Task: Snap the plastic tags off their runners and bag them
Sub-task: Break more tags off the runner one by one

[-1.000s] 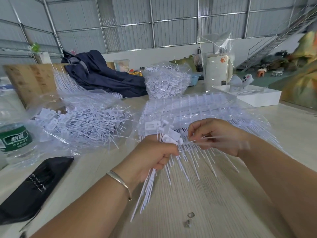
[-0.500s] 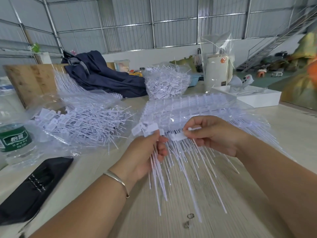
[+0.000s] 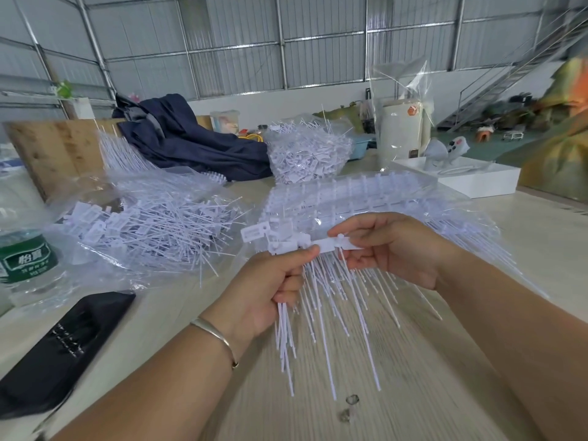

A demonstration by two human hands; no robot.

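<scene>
My left hand [image 3: 270, 288] is closed around a bunch of loose white plastic tags [image 3: 305, 316], their thin tails hanging down toward the table. My right hand [image 3: 394, 249] pinches the flat head of one tag [image 3: 327, 245] still joined to a white runner, right beside my left thumb. Behind both hands lies a stack of runners in clear film [image 3: 359, 198], with tails fanned out to the right. An open clear bag of loose tags [image 3: 149, 224] lies to the left. A fuller bag of tags [image 3: 308, 151] stands further back.
A water bottle [image 3: 22, 249] stands at the left edge and a black pouch [image 3: 63, 342] lies in front of it. Dark blue cloth [image 3: 191, 144], a white box [image 3: 471, 179] and a white canister [image 3: 402, 132] sit at the back. Two small metal rings [image 3: 350, 405] lie near me.
My left hand has shifted its grip up so the thumb meets the tag heads. The right hand moved from pulling a tail to pinching one tag's head.
</scene>
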